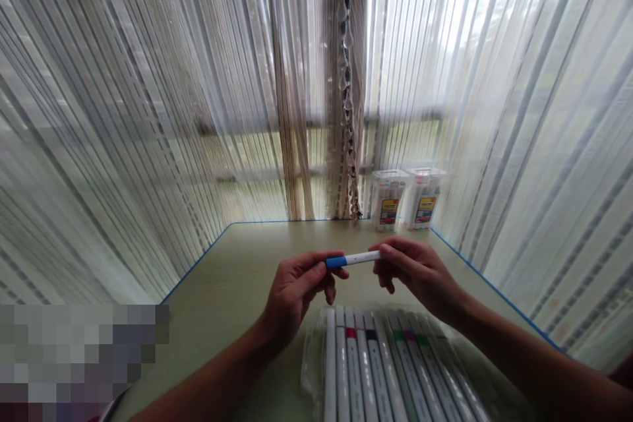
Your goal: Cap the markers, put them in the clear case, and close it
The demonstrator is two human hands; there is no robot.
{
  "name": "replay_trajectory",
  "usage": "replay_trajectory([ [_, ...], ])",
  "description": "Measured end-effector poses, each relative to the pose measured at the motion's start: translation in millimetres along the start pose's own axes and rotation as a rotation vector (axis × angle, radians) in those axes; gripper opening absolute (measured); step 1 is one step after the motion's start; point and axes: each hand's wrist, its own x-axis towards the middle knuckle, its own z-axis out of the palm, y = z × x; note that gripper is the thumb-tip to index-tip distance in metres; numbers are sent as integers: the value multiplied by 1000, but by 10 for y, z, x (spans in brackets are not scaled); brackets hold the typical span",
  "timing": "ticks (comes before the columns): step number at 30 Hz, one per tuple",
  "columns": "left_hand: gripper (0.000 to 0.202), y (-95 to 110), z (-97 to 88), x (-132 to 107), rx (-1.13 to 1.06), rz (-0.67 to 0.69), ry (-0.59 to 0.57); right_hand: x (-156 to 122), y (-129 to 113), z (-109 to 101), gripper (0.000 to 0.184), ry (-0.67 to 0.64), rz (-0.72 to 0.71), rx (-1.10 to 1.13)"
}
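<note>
Marker (353, 258), white with a blue cap (336, 262), is held level in the air between both hands, above the table (237, 290) and just beyond a clear pack of markers (390, 369) that lies flat under the wrists. The left hand (297, 290) pinches the capped end between thumb (316, 273) and forefinger, its other fingers curled in beneath. The right hand (420, 273) grips the bare white end with its fingertips (388, 252), palm turned down. A grip at each end seems to be what keeps the marker steady and horizontal, with the barrel between the fingers left open to view; the left pinch sits squarely on the cap rather than on the barrel. Well beyond the fingertips, two clear boxes (389, 201) of pens stand upright side by side at the far edge, close against the sheer striped curtains (148, 112), probably set back to keep the space near the hands free.
</note>
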Motion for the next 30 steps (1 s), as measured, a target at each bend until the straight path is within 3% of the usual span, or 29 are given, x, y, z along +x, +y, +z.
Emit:
replay_trajectory([
  [5, 27, 16, 8, -24, -42, -10, -98, 1, 11, -23, 18, -19, 26, 66],
  [9, 26, 15, 13, -35, -29, -17, -111, 0, 9, -22, 19, -20, 40, 63],
  [19, 20, 19, 1, -2, -27, -87, -44, -22, -35, -22, 18, 15, -18, -6],
  [24, 25, -26, -27, 30, 141, -90, 73, -27, -34, -6, 18, 65, -79, -98],
  [30, 29, -47, -50, 42, 244, -103, 58, -40, -39, 4, 21, 81, -102, -161],
])
